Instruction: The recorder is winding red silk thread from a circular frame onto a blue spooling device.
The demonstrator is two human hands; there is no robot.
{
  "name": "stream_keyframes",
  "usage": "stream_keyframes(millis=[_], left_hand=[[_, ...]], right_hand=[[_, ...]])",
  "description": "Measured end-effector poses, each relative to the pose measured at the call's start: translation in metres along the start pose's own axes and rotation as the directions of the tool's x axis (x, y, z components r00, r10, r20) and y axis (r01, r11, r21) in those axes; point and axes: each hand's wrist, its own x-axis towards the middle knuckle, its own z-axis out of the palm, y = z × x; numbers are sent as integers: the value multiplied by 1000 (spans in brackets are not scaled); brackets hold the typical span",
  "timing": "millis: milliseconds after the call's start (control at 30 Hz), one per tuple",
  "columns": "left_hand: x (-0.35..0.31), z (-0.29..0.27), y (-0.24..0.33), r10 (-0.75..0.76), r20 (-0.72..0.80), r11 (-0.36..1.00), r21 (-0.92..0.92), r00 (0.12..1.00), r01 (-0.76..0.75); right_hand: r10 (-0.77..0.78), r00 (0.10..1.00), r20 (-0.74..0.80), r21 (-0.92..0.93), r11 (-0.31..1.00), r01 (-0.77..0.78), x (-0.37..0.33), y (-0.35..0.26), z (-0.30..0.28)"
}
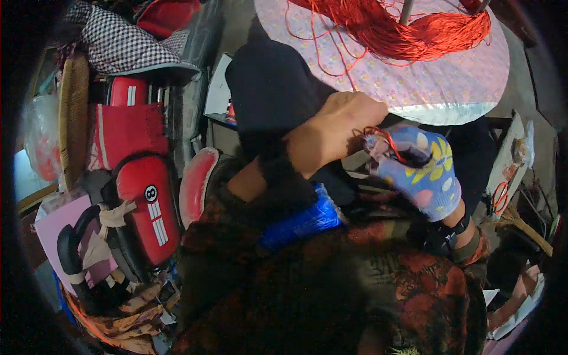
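Observation:
My left hand (337,133) is bare and closed, pinching a thin red thread (378,133) close in front of my chest. My right hand (421,168) wears a blue glove with yellow and pink flower print and is also closed on the same red thread, right beside the left hand. The two hands touch or nearly touch. A big loose bundle of red thread (408,29) lies on the round table (467,89) beyond them. A blue bundle of cord (305,222) sits on my lap under the left forearm.
A red ride-on toy car (145,207) stands at the left, with a checked cloth (118,41) and a round woven tray (74,118) behind it. A black cloth (266,89) hangs at the table's near edge. Papers and clutter (515,171) lie at the right.

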Motion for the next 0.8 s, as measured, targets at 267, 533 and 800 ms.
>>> stream_keyframes(millis=[267,533,800], left_hand=[[-22,-34,24,-199,30,957,-209,980,200],[-64,-48,56,-41,59,962,-268,997,55],[-101,-78,50,-248,251,457,-821,936,342]], right_hand=[[31,984,174,-104,995,-13,-21,32,8],[-296,929,222,-35,950,311,11,-2,5],[-155,942,297,236,968,85,24,-15,19]])
